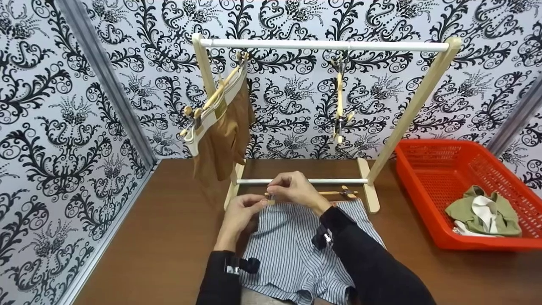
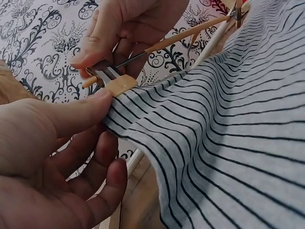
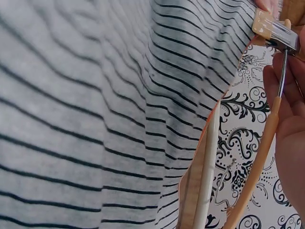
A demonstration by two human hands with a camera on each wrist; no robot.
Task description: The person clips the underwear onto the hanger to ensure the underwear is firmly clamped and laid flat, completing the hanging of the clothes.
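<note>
Blue-and-white striped shorts (image 1: 288,245) lie on the table, waistband toward the rack. A wooden clip hanger (image 1: 330,193) runs along that waistband. My left hand (image 1: 239,214) pinches the corner of the waistband between thumb and fingers, the thumb tip right at the clip. In the left wrist view the wooden clip (image 2: 122,85) sits over the cloth at this corner. My right hand (image 1: 294,188) pinches the back end of the same clip, its fingers beside the metal rod of the hanger. The hanger's other clip (image 1: 349,192) is at the opposite waistband corner.
A wooden rack with a white rail (image 1: 279,44) stands behind. Brown shorts (image 1: 228,131) hang from a hanger at its left; a bare clip hanger (image 1: 340,97) hangs right of centre. A red basket (image 1: 423,212) at the right holds green and white clothes (image 1: 485,214).
</note>
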